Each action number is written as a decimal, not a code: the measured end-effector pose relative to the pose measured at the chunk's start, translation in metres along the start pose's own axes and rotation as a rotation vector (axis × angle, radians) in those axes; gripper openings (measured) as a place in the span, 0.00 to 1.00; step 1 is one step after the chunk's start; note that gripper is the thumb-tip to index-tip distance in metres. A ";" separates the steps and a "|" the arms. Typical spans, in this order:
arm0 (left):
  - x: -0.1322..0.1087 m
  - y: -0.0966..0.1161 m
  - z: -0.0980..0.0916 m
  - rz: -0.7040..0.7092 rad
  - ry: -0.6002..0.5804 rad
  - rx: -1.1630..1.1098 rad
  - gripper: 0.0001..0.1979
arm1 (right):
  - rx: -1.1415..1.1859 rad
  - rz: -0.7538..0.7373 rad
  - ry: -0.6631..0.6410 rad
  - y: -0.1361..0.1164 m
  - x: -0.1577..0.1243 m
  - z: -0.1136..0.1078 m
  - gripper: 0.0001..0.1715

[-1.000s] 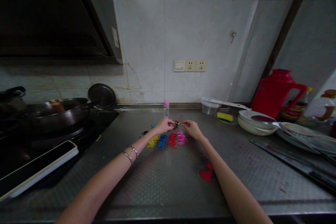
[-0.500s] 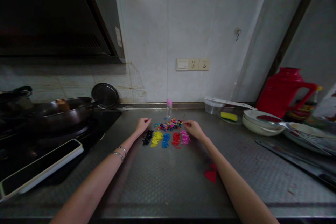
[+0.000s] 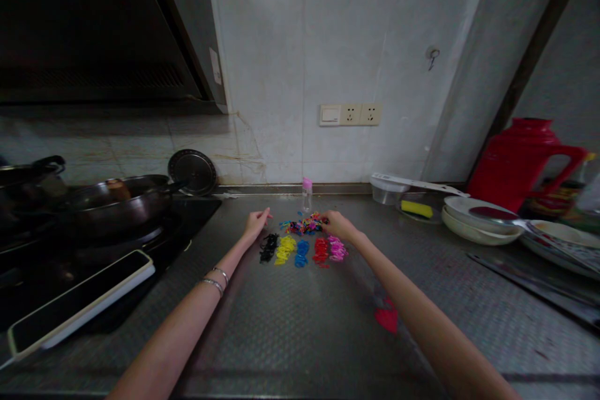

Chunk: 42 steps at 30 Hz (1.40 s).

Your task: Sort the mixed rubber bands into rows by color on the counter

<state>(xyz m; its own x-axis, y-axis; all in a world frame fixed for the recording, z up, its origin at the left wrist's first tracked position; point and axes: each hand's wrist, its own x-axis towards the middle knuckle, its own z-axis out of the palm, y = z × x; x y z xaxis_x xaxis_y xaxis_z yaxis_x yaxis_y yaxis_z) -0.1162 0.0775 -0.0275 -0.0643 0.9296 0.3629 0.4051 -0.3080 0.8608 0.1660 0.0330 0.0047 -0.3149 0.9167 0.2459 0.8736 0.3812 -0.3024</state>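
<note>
My right hand [image 3: 338, 225] reaches into the right end of a mixed pile of small coloured rubber bands [image 3: 302, 224], fingers pinched together; what they hold is too small to make out. Left of the pile is my left hand [image 3: 256, 226], its fingers loosely stretched and holding nothing visible. In front of the pile lie sorted heaps: black bands [image 3: 269, 248], yellow bands [image 3: 285, 250], blue bands [image 3: 302, 253], red bands [image 3: 321, 251] and pink bands [image 3: 337, 249]. A small clear bottle with a pink top [image 3: 307, 195] stands behind the pile.
A phone [image 3: 79, 300] lies by the stove at left, near a pan [image 3: 119, 203]. A red heart-shaped piece [image 3: 387, 319] is beside my right forearm. At right are a yellow sponge [image 3: 417, 209], stacked bowls [image 3: 478, 231], a knife [image 3: 529, 287] and a red thermos [image 3: 520, 162].
My right hand has moved left from beside the pink heap to the mixed pile. The left hand's fingers have loosened and straightened. The whole view has shifted slightly.
</note>
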 end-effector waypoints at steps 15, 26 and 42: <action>-0.003 0.004 0.000 -0.023 -0.035 -0.031 0.28 | -0.136 -0.042 -0.040 -0.003 0.019 0.017 0.15; -0.002 0.000 0.001 -0.031 -0.027 -0.032 0.26 | -0.119 0.025 0.022 -0.009 0.017 0.009 0.10; -0.003 0.001 0.001 -0.023 -0.030 -0.024 0.25 | -0.069 0.037 0.037 -0.007 0.017 0.005 0.16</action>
<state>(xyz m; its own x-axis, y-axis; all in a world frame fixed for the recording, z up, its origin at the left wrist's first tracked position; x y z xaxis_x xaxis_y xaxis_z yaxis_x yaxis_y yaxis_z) -0.1148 0.0749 -0.0285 -0.0461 0.9420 0.3326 0.3814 -0.2911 0.8774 0.1531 0.0467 0.0063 -0.2688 0.9245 0.2703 0.9082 0.3368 -0.2486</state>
